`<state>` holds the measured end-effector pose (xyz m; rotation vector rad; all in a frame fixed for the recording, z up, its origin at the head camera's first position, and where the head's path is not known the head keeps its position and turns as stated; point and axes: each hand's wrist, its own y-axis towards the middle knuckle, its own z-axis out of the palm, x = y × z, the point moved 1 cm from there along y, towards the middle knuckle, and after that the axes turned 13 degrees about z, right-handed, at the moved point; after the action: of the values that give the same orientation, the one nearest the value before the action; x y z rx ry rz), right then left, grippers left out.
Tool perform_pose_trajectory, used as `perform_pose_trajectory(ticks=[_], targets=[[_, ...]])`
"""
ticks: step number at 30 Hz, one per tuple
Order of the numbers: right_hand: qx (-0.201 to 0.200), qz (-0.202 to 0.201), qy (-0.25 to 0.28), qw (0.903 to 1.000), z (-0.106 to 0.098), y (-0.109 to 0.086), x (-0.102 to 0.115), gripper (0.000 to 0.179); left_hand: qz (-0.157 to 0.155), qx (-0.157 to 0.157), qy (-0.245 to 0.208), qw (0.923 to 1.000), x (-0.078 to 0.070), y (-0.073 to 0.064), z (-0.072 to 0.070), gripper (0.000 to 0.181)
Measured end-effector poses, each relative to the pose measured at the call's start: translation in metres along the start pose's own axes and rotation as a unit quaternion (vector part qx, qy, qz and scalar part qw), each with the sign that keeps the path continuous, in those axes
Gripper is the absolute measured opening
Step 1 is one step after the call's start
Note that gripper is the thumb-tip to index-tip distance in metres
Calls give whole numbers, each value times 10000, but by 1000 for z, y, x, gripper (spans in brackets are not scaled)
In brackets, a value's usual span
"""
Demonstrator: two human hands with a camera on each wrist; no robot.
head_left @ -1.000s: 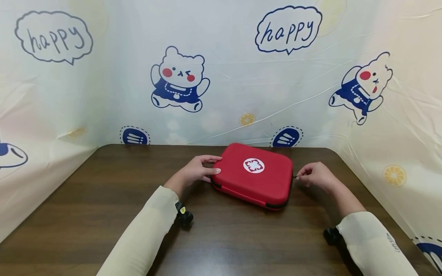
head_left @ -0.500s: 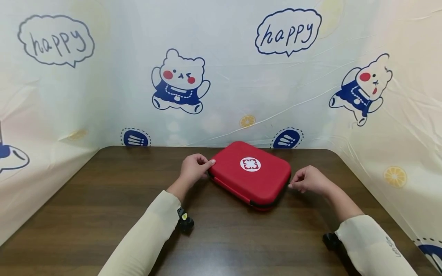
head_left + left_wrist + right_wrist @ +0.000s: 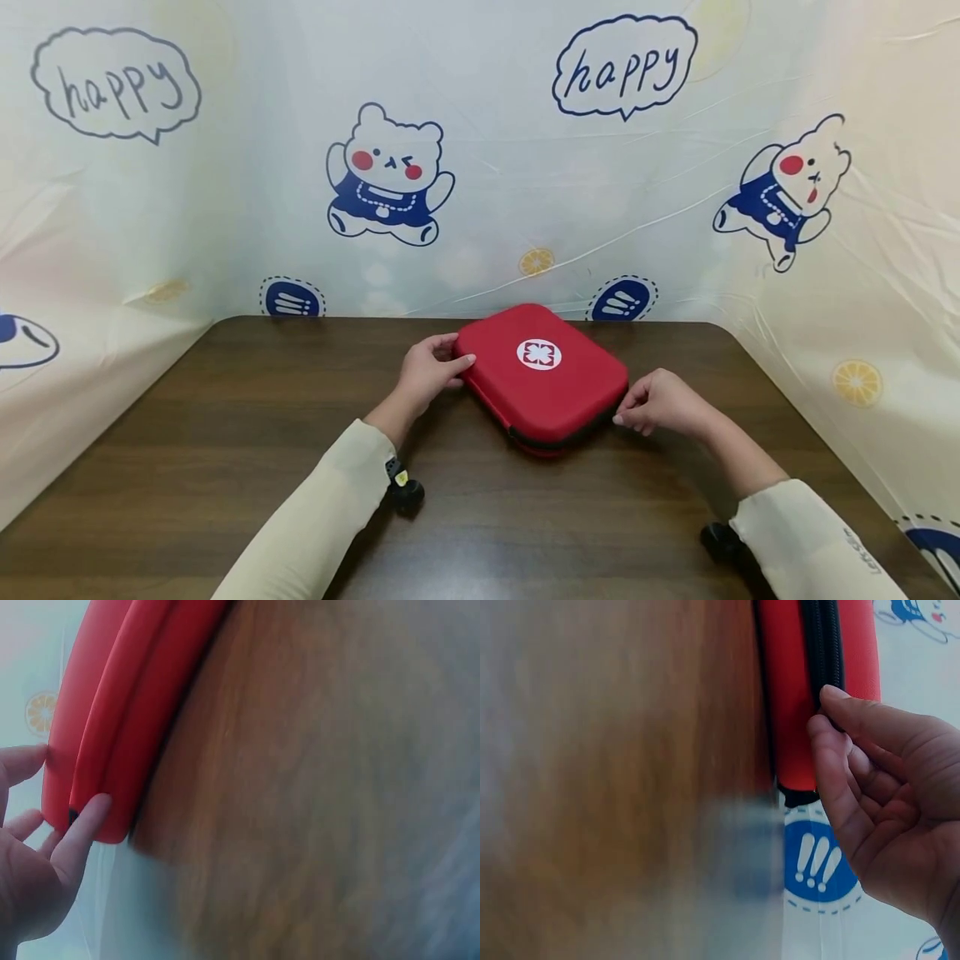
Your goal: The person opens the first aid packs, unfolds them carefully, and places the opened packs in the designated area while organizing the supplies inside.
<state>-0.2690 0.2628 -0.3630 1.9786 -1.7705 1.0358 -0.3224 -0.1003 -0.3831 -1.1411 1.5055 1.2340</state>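
A red first-aid case (image 3: 573, 387) with a white round emblem lies closed and turned at an angle at the table's far side. My left hand (image 3: 427, 372) holds its left corner; in the left wrist view the thumb (image 3: 86, 829) presses on the red side wall. At the right side my right hand (image 3: 660, 404) pinches at the black zipper (image 3: 825, 645) between thumb and index finger. The zipper pull itself is hidden by those fingertips. Behind the fingers, the zipper's track runs along the case's side.
The brown wooden table (image 3: 300, 500) reaches back to a printed curtain (image 3: 480, 167) with bears and speech bubbles. Both wrists carry small black cameras, one seen below the left sleeve (image 3: 307, 508).
The case has turned clockwise as seen from above, its front corner swinging left. My right hand has moved nearer and leftward along the zipper side. My left hand has shifted its hold.
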Motion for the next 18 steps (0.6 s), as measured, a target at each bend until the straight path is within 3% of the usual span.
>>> perform_pose_trajectory(ticks=[9,14,18], targets=[[190,-284,20,9994,17,-5,14,13,-110,522,-213,9983,-2,-9,18,75],[119,-333,149,9993,22,-6,18,9,85,1006,384,9941,-7,-16,28,88],[51,-427,34,9991,23,-9,19,8,218,1163,822,9896,-12,-20,35,94]])
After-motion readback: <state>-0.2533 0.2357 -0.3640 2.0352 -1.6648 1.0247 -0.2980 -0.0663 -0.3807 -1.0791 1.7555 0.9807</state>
